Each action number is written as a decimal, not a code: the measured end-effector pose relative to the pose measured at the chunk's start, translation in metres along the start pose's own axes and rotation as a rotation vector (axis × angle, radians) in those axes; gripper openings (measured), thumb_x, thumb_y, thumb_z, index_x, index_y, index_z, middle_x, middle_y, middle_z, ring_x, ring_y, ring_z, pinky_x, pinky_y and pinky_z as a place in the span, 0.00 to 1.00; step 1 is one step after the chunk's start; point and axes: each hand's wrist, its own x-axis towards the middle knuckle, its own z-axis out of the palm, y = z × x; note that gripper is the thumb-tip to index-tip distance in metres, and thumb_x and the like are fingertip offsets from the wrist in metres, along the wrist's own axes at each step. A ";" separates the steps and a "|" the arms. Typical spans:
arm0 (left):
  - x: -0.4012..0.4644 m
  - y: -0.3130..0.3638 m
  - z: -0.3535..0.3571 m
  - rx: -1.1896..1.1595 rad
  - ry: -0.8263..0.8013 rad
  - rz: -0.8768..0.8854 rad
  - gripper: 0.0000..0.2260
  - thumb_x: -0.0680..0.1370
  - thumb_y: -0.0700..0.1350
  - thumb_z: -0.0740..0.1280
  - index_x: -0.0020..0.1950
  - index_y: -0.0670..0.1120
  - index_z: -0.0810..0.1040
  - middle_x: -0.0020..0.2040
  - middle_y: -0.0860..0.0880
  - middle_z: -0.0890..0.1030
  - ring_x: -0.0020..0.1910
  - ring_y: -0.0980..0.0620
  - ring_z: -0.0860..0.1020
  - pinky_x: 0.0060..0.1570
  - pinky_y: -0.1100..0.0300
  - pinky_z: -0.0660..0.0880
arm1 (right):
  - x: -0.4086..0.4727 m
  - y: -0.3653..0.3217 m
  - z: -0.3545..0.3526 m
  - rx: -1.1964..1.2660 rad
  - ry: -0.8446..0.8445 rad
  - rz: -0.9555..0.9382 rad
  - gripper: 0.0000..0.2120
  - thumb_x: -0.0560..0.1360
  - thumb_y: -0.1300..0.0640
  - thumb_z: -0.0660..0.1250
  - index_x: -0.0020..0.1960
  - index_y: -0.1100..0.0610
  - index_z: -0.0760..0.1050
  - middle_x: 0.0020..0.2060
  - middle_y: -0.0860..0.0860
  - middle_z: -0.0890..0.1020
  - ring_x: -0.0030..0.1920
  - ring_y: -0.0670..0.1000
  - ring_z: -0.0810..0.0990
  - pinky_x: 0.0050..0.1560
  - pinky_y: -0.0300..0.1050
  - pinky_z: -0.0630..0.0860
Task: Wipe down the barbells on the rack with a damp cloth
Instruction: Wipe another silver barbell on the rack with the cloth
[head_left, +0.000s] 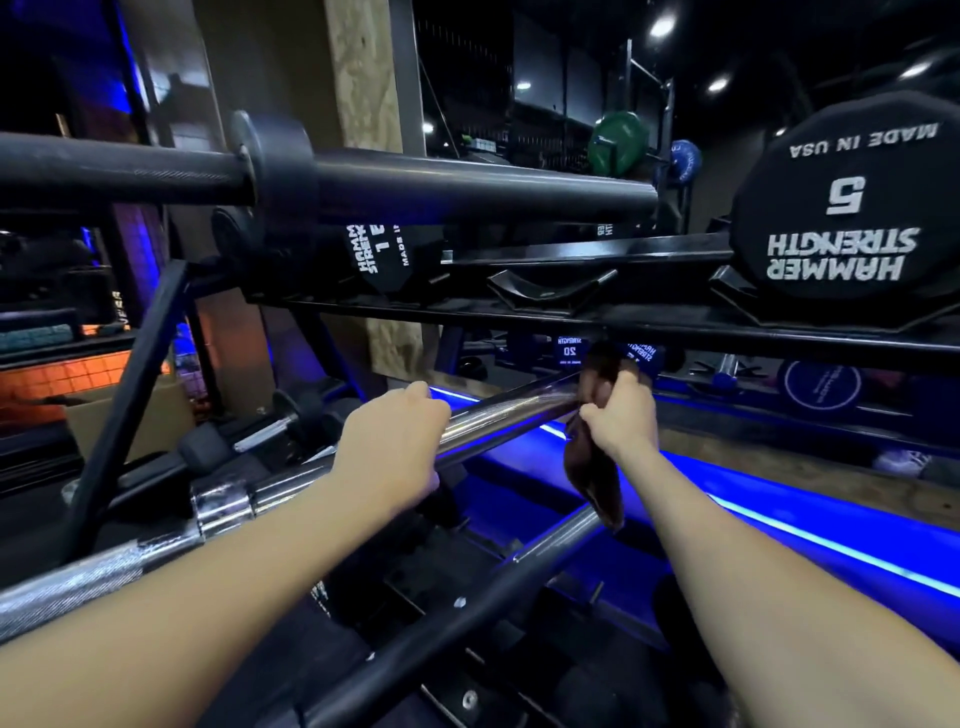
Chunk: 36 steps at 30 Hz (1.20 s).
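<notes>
Left hand (392, 441) curled over chrome barbell sleeve (498, 415) — right hand (621, 413) clamps brown cloth (597, 467) round the sleeve further along.

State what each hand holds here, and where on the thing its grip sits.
Left hand grips the chrome barbell on its smooth sleeve. Right hand grips the brown cloth bunched around the same sleeve, farther along.

A black steel rack (597, 312) holds a black barbell (467, 189) up top (chrome bars (498, 418) lower) and a dumbbell (852, 208)
</notes>
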 end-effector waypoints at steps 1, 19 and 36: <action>0.000 0.000 0.000 -0.002 -0.002 0.001 0.17 0.71 0.46 0.69 0.59 0.51 0.75 0.54 0.51 0.73 0.54 0.49 0.75 0.39 0.58 0.68 | -0.002 -0.003 -0.001 0.013 -0.012 -0.028 0.23 0.73 0.61 0.68 0.65 0.62 0.68 0.59 0.63 0.72 0.59 0.63 0.73 0.59 0.50 0.70; -0.093 -0.096 -0.023 -0.227 0.007 -0.085 0.30 0.69 0.62 0.70 0.66 0.50 0.68 0.60 0.50 0.70 0.60 0.48 0.71 0.56 0.55 0.70 | -0.152 -0.109 0.011 -0.015 -0.316 -0.495 0.27 0.71 0.69 0.64 0.70 0.60 0.69 0.53 0.53 0.66 0.57 0.55 0.71 0.52 0.30 0.60; -0.117 -0.117 -0.022 -0.415 -0.065 -0.165 0.25 0.61 0.55 0.77 0.50 0.46 0.73 0.48 0.47 0.73 0.48 0.44 0.77 0.39 0.57 0.67 | -0.230 -0.141 0.015 0.046 -0.416 -0.569 0.27 0.70 0.69 0.66 0.68 0.57 0.72 0.49 0.52 0.66 0.48 0.49 0.68 0.49 0.32 0.61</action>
